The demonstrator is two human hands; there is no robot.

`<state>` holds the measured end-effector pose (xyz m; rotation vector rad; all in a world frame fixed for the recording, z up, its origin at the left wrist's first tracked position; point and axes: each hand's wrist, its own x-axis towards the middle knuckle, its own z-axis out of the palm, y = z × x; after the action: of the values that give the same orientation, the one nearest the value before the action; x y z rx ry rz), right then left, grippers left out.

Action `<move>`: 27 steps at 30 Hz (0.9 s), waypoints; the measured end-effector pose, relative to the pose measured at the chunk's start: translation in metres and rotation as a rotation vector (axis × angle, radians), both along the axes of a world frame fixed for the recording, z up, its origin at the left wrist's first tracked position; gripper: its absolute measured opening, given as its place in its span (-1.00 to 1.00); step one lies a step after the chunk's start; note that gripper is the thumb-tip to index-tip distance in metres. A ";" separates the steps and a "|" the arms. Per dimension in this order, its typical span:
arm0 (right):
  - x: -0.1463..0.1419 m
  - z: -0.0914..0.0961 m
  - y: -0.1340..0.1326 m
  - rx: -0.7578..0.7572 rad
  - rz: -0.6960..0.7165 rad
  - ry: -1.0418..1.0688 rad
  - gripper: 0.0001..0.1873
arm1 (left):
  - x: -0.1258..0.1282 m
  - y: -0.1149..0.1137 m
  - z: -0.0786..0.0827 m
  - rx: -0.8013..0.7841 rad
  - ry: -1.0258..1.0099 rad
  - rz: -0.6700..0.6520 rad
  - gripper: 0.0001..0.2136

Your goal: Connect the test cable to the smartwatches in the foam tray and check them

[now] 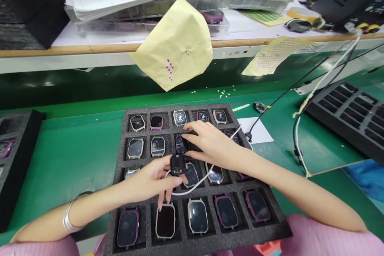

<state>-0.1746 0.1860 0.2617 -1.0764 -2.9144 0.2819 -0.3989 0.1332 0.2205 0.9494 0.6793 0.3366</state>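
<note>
A dark foam tray (123,168) holds rows of square smartwatch bodies without straps, one to a compartment. My left hand (156,178) grips a small black square charging dock (178,164) with metal contacts, and a white cable (196,186) runs from it to the right. Just above the dock, my right hand (210,142) has its thumb and fingers at the edges of a purple-framed smartwatch (181,143) in the second row. Its fingers partly cover that watch. In the back row, a white-faced smartwatch (179,117) has a lit screen; others nearby are lit too.
Another foam tray (25,164) lies at the left, and a black compartment tray (342,104) at the right. Cables (297,136) hang at the right. A shelf (99,50) crosses the back, with yellow paper (180,44) hanging from it. White paper (261,130) lies beside the tray.
</note>
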 end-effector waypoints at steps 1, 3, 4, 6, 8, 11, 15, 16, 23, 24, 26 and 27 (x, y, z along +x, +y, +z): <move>-0.008 0.000 0.004 0.006 0.014 -0.059 -0.67 | 0.000 0.000 -0.002 -0.002 -0.017 0.011 -0.72; -0.019 0.002 0.010 0.028 0.047 -0.165 -0.68 | 0.000 0.000 -0.005 -0.010 -0.047 0.024 -0.72; -0.023 0.003 0.013 0.045 0.065 -0.208 -0.68 | 0.000 0.000 -0.006 -0.017 -0.060 0.029 -0.72; -0.028 0.005 0.015 0.087 0.093 -0.267 -0.70 | 0.001 0.002 -0.007 -0.030 -0.075 0.042 -0.73; -0.028 0.004 0.017 0.110 0.110 -0.273 -0.70 | 0.001 0.004 -0.006 -0.042 -0.077 0.053 -0.74; -0.020 0.002 0.020 0.078 0.091 -0.150 -0.72 | 0.001 0.004 -0.004 -0.055 -0.068 0.079 -0.72; -0.005 0.006 0.012 0.026 -0.022 0.207 -0.74 | 0.001 0.003 -0.006 -0.049 -0.079 0.096 -0.68; -0.004 0.008 0.007 0.015 -0.036 0.291 -0.72 | 0.001 0.003 -0.008 -0.045 -0.086 0.092 -0.67; -0.023 0.007 -0.033 0.088 0.155 0.305 -0.73 | -0.003 0.002 -0.013 0.040 -0.035 0.072 -0.53; -0.025 0.006 -0.035 0.099 0.170 0.280 -0.73 | -0.003 0.002 -0.013 0.048 -0.009 0.075 -0.56; -0.027 0.006 -0.036 0.113 0.185 0.248 -0.73 | -0.003 0.001 -0.012 0.066 0.033 0.093 -0.61; -0.027 0.006 -0.035 0.120 0.181 0.244 -0.73 | -0.003 0.000 -0.012 0.076 0.042 0.103 -0.63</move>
<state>-0.2021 0.1508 0.2676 -0.7080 -2.7694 0.2209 -0.4017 0.1336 0.2088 0.9981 0.7600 0.4368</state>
